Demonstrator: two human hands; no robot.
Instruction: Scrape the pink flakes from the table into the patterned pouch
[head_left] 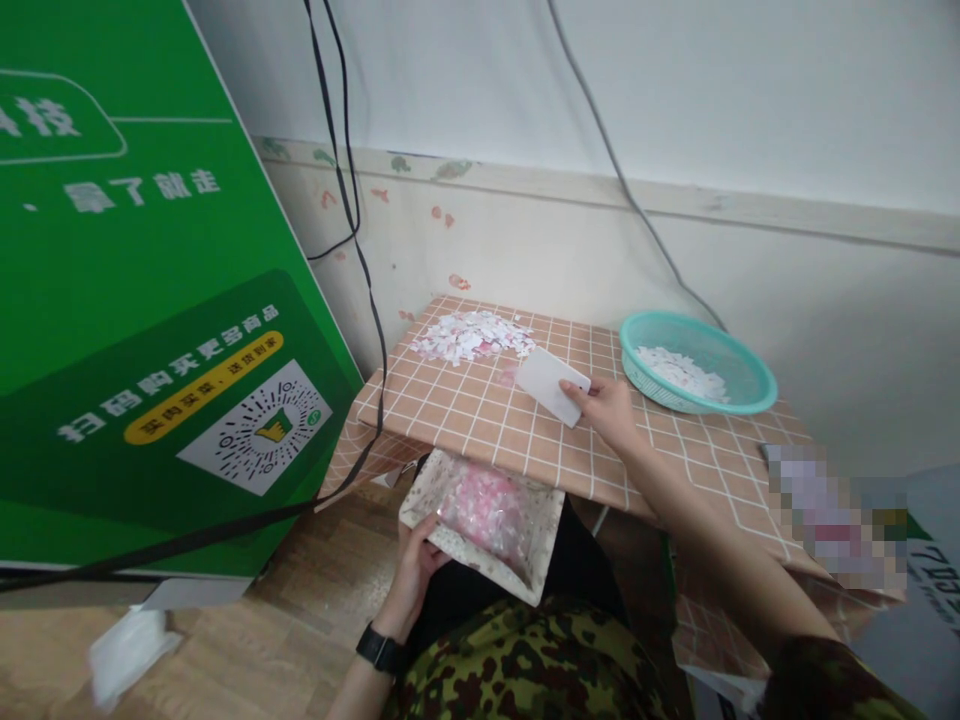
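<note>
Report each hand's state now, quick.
Left hand: closed on the edge of the speckled tray.
Right hand: closed, holding a flat white card.

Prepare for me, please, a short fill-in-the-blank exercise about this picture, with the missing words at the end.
1. The white card is held in the person's ____ hand.
2. The speckled tray is held in the ____ hand.
3. In the tray lies a clear plastic ____ with pink contents.
4. The brown tablecloth is crossed by ____ lines.

Missing words: right; left; bag; white.
</note>
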